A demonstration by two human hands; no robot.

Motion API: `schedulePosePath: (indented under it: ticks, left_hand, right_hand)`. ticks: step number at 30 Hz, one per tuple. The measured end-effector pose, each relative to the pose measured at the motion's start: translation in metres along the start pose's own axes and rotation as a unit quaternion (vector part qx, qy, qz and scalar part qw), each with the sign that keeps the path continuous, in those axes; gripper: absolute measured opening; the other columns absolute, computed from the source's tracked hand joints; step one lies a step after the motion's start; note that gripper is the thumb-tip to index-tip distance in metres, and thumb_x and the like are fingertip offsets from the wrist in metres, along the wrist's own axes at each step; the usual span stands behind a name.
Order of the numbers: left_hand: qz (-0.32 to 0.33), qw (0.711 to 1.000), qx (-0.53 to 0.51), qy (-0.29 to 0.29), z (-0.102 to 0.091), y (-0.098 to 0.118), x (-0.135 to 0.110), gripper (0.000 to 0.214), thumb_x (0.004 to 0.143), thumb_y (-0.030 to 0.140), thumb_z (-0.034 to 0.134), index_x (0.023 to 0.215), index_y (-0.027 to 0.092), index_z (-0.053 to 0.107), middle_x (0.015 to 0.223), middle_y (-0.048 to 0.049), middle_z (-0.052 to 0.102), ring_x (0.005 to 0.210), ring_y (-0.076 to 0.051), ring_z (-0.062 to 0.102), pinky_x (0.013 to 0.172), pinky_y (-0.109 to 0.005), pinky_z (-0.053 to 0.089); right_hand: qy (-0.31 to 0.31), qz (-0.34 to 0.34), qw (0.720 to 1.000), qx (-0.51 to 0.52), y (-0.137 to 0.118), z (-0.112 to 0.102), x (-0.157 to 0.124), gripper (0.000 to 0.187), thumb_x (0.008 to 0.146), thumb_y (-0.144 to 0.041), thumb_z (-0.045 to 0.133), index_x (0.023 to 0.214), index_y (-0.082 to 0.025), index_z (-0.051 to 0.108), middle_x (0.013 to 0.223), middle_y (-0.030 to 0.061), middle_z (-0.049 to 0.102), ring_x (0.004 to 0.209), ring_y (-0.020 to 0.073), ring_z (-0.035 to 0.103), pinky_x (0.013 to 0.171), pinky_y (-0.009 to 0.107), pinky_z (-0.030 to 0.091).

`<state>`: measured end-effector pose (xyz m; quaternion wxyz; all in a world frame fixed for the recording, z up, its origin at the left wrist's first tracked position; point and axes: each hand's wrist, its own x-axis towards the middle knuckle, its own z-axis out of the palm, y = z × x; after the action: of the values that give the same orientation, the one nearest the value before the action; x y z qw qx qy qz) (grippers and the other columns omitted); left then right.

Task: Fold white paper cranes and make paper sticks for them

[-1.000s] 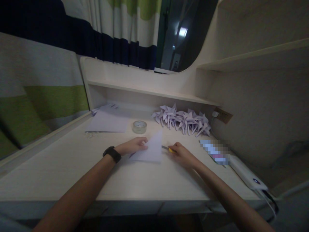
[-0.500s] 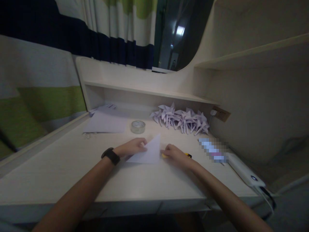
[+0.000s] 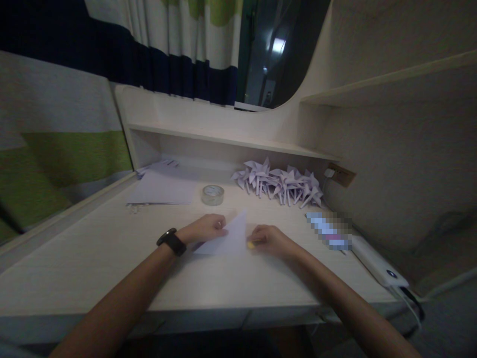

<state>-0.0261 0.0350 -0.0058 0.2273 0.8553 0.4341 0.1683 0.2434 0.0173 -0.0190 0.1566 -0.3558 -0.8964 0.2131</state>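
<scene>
A white sheet of paper (image 3: pixel 227 241), folded to a triangle, lies on the desk with its tall corner raised toward the back. My left hand (image 3: pixel 208 228), with a dark watch on the wrist, grips the paper's slanted left edge between thumb and curled fingers. Just right of the paper's upright edge, my right hand (image 3: pixel 269 239) is closed around a small yellow utility knife (image 3: pixel 251 244). Only the knife's yellow end shows; the rest is hidden in the hand.
Behind my hands stands a clear tape roll (image 3: pixel 212 195). A paper stack (image 3: pixel 164 186) lies at back left, with tiny scraps (image 3: pixel 134 209) before it. Several paper pinwheels (image 3: pixel 283 183) are piled at back right. A blurred phone (image 3: pixel 328 231) and white power strip (image 3: pixel 378 261) lie right.
My right hand has shifted slightly with the knife, whose black end showed behind the hand before and is now hidden. The left hand stays on the paper.
</scene>
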Motion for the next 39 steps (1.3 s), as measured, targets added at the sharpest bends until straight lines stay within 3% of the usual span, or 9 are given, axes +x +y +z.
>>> schedulePosePath:
  ticks: [2,4,7,9,11,14,18,33,39]
  left_hand:
    - [-0.019,0.999,0.034,0.019,0.002,0.001,-0.001,0.032,0.078,0.049,0.054,0.076,0.018,0.056,0.072,-0.005,0.06,0.065,-0.021,0.053,0.062,-0.031,0.037]
    - [-0.033,0.994,0.067,0.083,0.004,0.005,-0.002,0.038,0.077,0.052,0.057,0.088,0.016,0.059,0.081,-0.0092,0.064,0.075,-0.025,0.057,0.069,-0.035,0.041]
    - [0.056,0.982,0.098,0.152,0.01,0.016,-0.003,0.043,0.084,0.047,0.053,0.115,0.017,0.056,0.117,-0.0136,0.061,0.109,-0.03,0.053,0.093,-0.041,0.037]
    - [0.146,0.976,0.112,0.113,0.018,0.021,-0.003,0.041,0.092,0.042,0.043,0.128,0.023,0.052,0.137,-0.0081,0.05,0.128,-0.027,0.04,0.106,-0.041,0.027]
    - [0.176,0.974,0.131,0.065,0.028,0.022,-0.001,0.041,0.097,0.042,0.034,0.134,0.03,0.047,0.147,-0.0027,0.041,0.137,-0.026,0.029,0.11,-0.043,0.019]
    - [0.165,0.974,0.154,0.016,0.045,0.016,0.003,0.044,0.099,0.043,0.025,0.139,0.033,0.042,0.15,-0.0011,0.036,0.139,-0.025,0.025,0.111,-0.046,0.018]
    - [0.141,0.974,0.176,0.019,0.058,0.007,0.006,0.046,0.1,0.043,0.021,0.14,0.031,0.041,0.151,-0.0037,0.035,0.139,-0.025,0.027,0.111,-0.046,0.018]
    - [0.102,0.978,0.178,0.044,0.064,0.008,0.005,0.05,0.098,0.048,0.023,0.141,0.027,0.041,0.15,-0.0083,0.034,0.139,-0.031,0.025,0.111,-0.052,0.015]
    - [0.099,0.977,0.183,0.039,0.063,0.009,0.004,0.05,0.098,0.048,0.023,0.141,0.028,0.04,0.151,-0.0075,0.034,0.139,-0.031,0.025,0.111,-0.052,0.015]
  right_hand:
    - [0.015,0.014,1.0,-0.006,-0.002,0.0,-0.002,0.025,0.073,-0.028,0.075,0.097,-0.021,0.074,0.092,0.0038,0.067,0.085,0.0171,0.061,0.077,0.026,0.043]
    - [0.036,0.025,0.999,-0.022,-0.004,0.0,-0.006,0.028,0.072,-0.029,0.076,0.098,-0.02,0.073,0.094,0.0057,0.068,0.086,0.0184,0.061,0.079,0.028,0.044]
    - [0.057,0.03,0.997,-0.049,-0.006,0.0,-0.013,0.025,0.074,-0.028,0.074,0.098,-0.02,0.073,0.097,0.0082,0.067,0.088,0.02,0.06,0.081,0.031,0.044]
    - [0.067,0.032,0.995,-0.06,-0.006,0.001,-0.018,0.023,0.078,-0.026,0.07,0.1,-0.02,0.073,0.098,0.0089,0.066,0.089,0.0201,0.059,0.081,0.031,0.044]
    - [0.073,0.032,0.995,-0.062,-0.004,0.003,-0.022,0.024,0.08,-0.024,0.067,0.103,-0.02,0.072,0.098,0.0092,0.066,0.088,0.0196,0.059,0.081,0.031,0.044]
    - [0.079,0.024,0.995,-0.059,-0.002,0.007,-0.025,0.024,0.083,-0.025,0.064,0.105,-0.021,0.072,0.096,0.0085,0.065,0.086,0.0185,0.059,0.08,0.03,0.044]
    - [0.083,0.023,0.994,-0.061,-0.006,0.009,-0.027,0.024,0.084,-0.029,0.063,0.106,-0.022,0.072,0.095,0.0078,0.064,0.085,0.0177,0.059,0.079,0.029,0.044]
    - [0.05,0.009,0.997,-0.062,-0.019,0.006,-0.028,0.018,0.084,-0.024,0.062,0.098,-0.021,0.073,0.092,0.007,0.065,0.084,0.0181,0.06,0.078,0.029,0.044]
    - [0.112,0.021,0.991,-0.074,-0.022,0.025,-0.026,0.016,0.083,-0.025,0.062,0.095,-0.021,0.072,0.091,0.0067,0.065,0.086,0.0188,0.059,0.078,0.03,0.044]
